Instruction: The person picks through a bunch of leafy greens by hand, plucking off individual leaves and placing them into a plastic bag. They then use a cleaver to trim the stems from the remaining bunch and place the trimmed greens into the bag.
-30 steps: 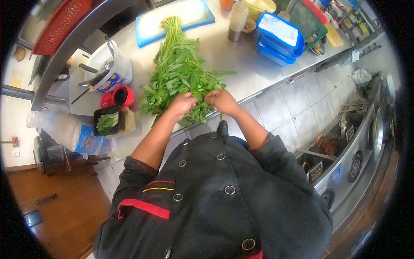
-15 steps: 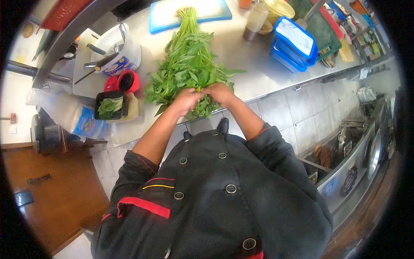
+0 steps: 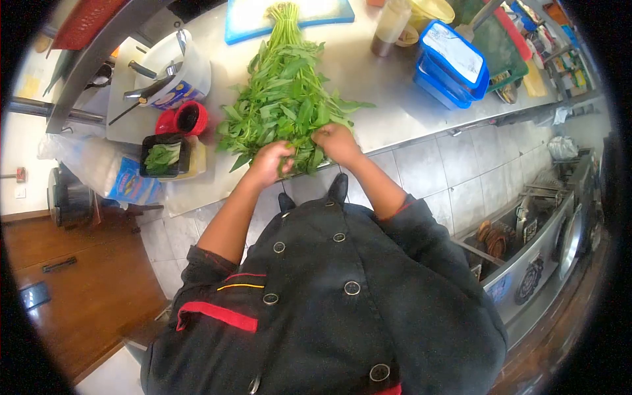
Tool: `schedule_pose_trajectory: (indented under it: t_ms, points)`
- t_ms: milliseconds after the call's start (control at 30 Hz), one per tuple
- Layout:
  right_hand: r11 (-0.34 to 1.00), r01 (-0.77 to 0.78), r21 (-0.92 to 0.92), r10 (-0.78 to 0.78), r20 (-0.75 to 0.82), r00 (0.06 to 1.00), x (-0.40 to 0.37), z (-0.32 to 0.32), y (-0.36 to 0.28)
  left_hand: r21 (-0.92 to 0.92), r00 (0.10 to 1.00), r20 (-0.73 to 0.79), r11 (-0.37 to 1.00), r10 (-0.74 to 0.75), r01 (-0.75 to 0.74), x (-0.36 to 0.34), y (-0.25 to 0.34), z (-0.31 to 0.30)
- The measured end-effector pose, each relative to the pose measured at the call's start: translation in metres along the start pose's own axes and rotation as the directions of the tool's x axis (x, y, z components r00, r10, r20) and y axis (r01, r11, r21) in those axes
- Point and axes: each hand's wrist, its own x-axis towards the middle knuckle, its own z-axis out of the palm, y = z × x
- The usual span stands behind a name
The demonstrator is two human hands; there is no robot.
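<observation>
A large bunch of water spinach (image 3: 286,92) lies on the steel counter, its pale cut stems pointing away from me and its leaves toward me. At the leafy end, near the counter's front edge, my left hand (image 3: 271,163) is closed on some of the leaves. My right hand (image 3: 337,143) pinches leaves slightly farther back, to the right. A gap of leaves separates the two hands. The exact sprigs between my fingers are partly hidden. The stem ends rest on a white cutting board (image 3: 322,12) with a blue border.
Left stand a white tub (image 3: 197,79) with utensils, a red cup (image 3: 191,118) and a black container (image 3: 181,161) holding leaves. Stacked blue containers (image 3: 451,62), a bottle (image 3: 392,29) and a green crate (image 3: 510,56) are right. A stove (image 3: 526,243) stands at far right.
My hands, close together before, have drawn apart: the left moved left and the right shifted slightly right. The bunch stays in place on the counter.
</observation>
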Motion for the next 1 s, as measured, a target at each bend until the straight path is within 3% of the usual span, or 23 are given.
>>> schedule_pose_trajectory:
  t_ms: [67, 100, 133, 233, 367, 467, 533, 567, 633, 667, 700, 733, 767, 800, 867, 900, 1000]
  points:
    - [0.996, 0.048, -0.071, -0.046, 0.040, 0.998, -0.015, -0.008, 0.003, -0.078, 0.999, -0.023, 0.996, 0.047, -0.049, -0.012, -0.005, -0.015]
    - [0.985, 0.102, -0.141, -0.092, 0.076, 0.993, -0.020, -0.009, 0.005, -0.057, 0.994, 0.063, 0.995, 0.087, -0.083, -0.013, -0.012, -0.029]
    - [0.985, 0.100, -0.137, -0.090, 0.081, 0.993, -0.022, -0.005, 0.012, -0.057, 0.995, 0.057, 0.995, 0.083, -0.080, -0.018, -0.014, -0.032]
    - [0.899, 0.176, -0.401, -0.126, 0.148, 0.981, -0.028, 0.007, 0.023, -0.144, 0.997, 0.066, 0.989, 0.038, -0.028, -0.034, -0.024, -0.035]
    - [0.864, 0.121, -0.489, -0.066, 0.129, 0.989, -0.029, 0.010, 0.021, -0.065, 0.996, -0.088, 0.997, 0.023, -0.029, -0.046, -0.040, -0.025]
    - [0.833, 0.162, -0.529, -0.137, 0.087, 0.987, -0.020, 0.016, 0.039, -0.042, 0.993, -0.115, 0.998, 0.038, -0.043, -0.055, -0.045, -0.019]
    - [0.890, 0.113, -0.442, -0.089, 0.075, 0.993, -0.015, 0.012, 0.044, 0.055, 0.972, -0.225, 0.997, 0.064, -0.053, -0.054, -0.045, -0.012]
    - [0.884, 0.121, -0.452, -0.100, 0.070, 0.993, -0.013, 0.006, 0.048, 0.051, 0.973, -0.217, 0.996, 0.078, -0.069, -0.054, -0.043, -0.010]
    - [0.978, 0.108, -0.176, -0.078, 0.170, 0.982, -0.009, -0.009, 0.051, 0.303, 0.976, -0.209, 0.953, 0.070, -0.003, -0.054, -0.037, -0.004]
    - [0.976, 0.114, -0.186, -0.084, 0.161, 0.983, -0.009, -0.017, 0.050, 0.302, 0.977, -0.198, 0.953, 0.080, -0.017, -0.053, -0.033, -0.001]
    - [0.982, -0.137, 0.132, 0.104, 0.231, 0.967, -0.012, -0.027, 0.044, 0.336, 0.983, -0.171, 0.942, 0.071, -0.010, -0.052, -0.027, 0.006]
    - [0.827, -0.388, 0.407, 0.251, 0.352, 0.902, -0.015, -0.033, 0.037, 0.368, 0.988, -0.144, 0.930, 0.063, -0.005, -0.050, -0.024, 0.010]
    - [0.741, -0.484, 0.465, 0.321, 0.388, 0.864, -0.018, -0.035, 0.029, 0.466, 0.988, -0.113, 0.884, 0.101, -0.037, -0.044, -0.027, 0.009]
    - [0.753, -0.476, 0.454, 0.321, 0.378, 0.868, -0.019, -0.037, 0.027, 0.456, 0.988, -0.104, 0.888, 0.113, -0.054, -0.034, -0.029, 0.008]
    - [0.598, -0.578, 0.555, 0.328, 0.489, 0.809, -0.023, -0.038, 0.026, 0.563, 0.975, -0.027, 0.809, 0.221, -0.168, -0.017, -0.031, 0.009]
    - [0.607, -0.573, 0.550, 0.331, 0.481, 0.812, -0.025, -0.036, 0.025, 0.555, 0.973, -0.021, 0.812, 0.229, -0.179, -0.013, -0.028, 0.014]
    - [0.559, -0.595, 0.577, 0.347, 0.490, 0.800, -0.031, -0.028, 0.024, 0.694, 0.979, -0.070, 0.714, 0.194, -0.091, -0.002, -0.019, 0.026]
